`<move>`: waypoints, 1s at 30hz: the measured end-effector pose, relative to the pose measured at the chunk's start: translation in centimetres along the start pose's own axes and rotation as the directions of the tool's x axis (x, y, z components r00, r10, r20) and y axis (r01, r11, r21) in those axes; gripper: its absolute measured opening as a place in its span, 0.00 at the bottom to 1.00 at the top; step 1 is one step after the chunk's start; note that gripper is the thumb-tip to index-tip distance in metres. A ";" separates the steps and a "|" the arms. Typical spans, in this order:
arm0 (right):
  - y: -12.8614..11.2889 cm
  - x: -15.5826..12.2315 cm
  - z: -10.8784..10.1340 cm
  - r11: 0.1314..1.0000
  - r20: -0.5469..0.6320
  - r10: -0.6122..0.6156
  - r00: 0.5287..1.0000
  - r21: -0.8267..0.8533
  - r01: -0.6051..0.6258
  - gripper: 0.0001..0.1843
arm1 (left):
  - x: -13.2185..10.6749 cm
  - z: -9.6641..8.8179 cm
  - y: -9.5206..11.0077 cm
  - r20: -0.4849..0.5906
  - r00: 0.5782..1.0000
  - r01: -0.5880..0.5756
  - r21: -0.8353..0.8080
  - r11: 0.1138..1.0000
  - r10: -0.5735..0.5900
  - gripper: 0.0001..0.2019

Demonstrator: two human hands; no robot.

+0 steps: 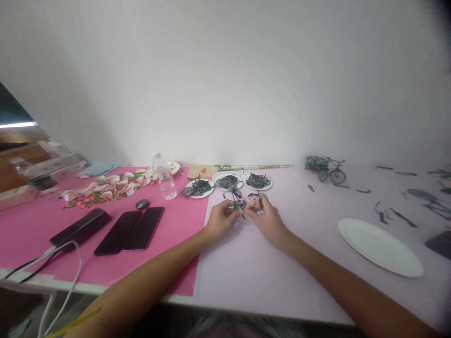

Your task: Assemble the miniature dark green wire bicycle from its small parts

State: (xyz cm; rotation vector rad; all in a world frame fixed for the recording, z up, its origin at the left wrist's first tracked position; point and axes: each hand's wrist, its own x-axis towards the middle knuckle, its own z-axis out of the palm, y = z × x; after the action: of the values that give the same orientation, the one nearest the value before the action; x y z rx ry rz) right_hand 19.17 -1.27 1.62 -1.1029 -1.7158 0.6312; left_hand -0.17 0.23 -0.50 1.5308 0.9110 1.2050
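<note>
My left hand (221,218) and my right hand (265,216) meet over the pale mat, fingertips pinched together on a small dark green toy bicycle frame (241,205) held between them. A dark wheel or handlebar part sticks up above the fingers. Just behind the hands stand three small white plates: one with dark green parts (199,188), one with black wheels (228,182), one with more black wheels (258,180). A finished miniature bicycle (330,170) stands further back right.
A large white plate (379,245) lies at the right, loose dark parts (394,215) scattered beyond it. On the pink mat at left lie two phones (132,229), a power bank with cables (80,226), a water bottle (164,177) and pink artificial flowers (102,189).
</note>
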 end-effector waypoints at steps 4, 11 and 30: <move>-0.3 0.0 0.0 1.000 -0.002 -0.016 1.000 -0.020 0.016 0.18 | 0.0 -0.1 0.0 -0.001 1.000 0.001 0.000 1.000 -0.001 0.26; -1.1 -0.1 -0.1 0.997 0.022 0.029 0.999 -0.068 -0.028 0.18 | 0.0 -0.1 -0.3 0.003 1.000 0.000 -0.004 1.000 0.001 0.26; -1.7 0.2 -1.0 0.978 0.025 -0.129 0.991 -0.163 0.132 0.19 | -0.1 0.0 0.0 0.004 1.000 -0.017 0.026 1.000 0.017 0.25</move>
State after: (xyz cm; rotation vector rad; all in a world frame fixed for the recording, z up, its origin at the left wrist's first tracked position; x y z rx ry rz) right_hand 19.36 -1.95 3.44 -1.0896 -1.8622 0.4227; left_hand -0.21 0.17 -0.57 1.5641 0.9165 1.2063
